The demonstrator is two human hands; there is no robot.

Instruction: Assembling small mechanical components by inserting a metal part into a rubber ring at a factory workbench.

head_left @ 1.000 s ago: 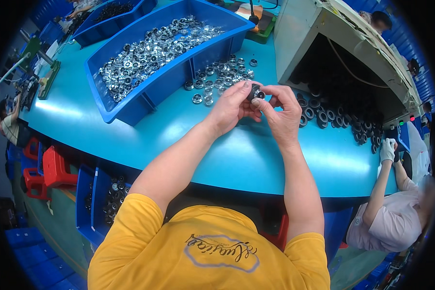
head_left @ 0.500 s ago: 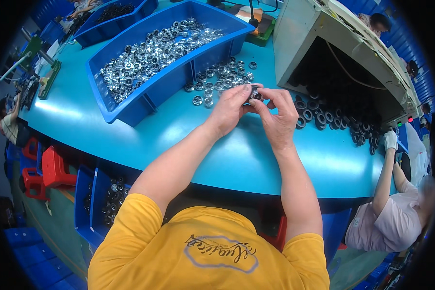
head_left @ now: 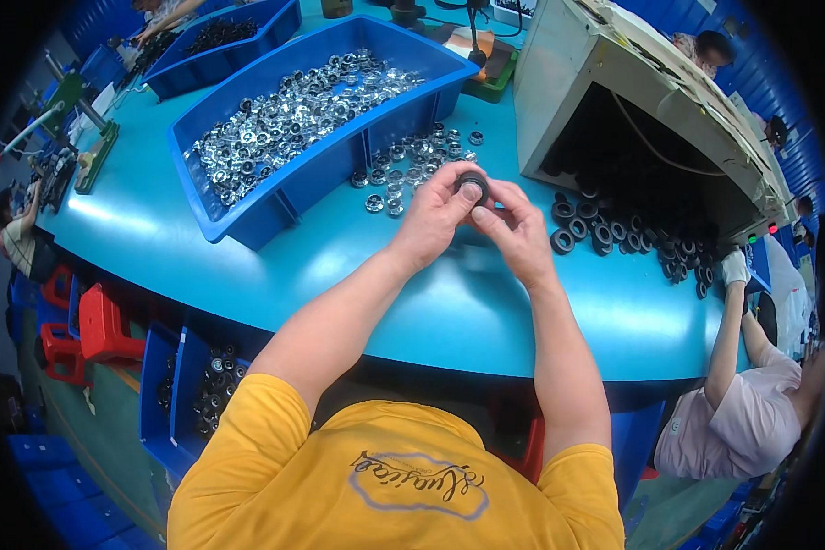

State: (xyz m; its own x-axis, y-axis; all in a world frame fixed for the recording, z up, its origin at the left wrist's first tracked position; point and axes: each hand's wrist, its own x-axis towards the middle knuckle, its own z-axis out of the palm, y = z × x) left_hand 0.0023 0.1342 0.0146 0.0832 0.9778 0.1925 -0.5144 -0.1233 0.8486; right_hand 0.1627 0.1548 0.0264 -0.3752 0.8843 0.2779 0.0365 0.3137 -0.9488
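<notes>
Two hands make one grip in my head view: my left hand (head_left: 434,218) and right hand (head_left: 521,240) are closed around a black ring-shaped part (head_left: 473,176) above the teal worktop (head_left: 275,286). My left thumb lies across its face while my right fingers brace its other side, probably to keep it from turning.

Beyond my grip to the left stands a blue bin (head_left: 328,174) of shiny clear-and-silver round pieces (head_left: 289,128); some loose round pieces (head_left: 413,175) sit between bin and grip, perhaps for a short reach. Right of my grip, black rings (head_left: 605,234) spill from a cream box-shaped housing (head_left: 552,87), apparently within easy reach of my right hand.
</notes>
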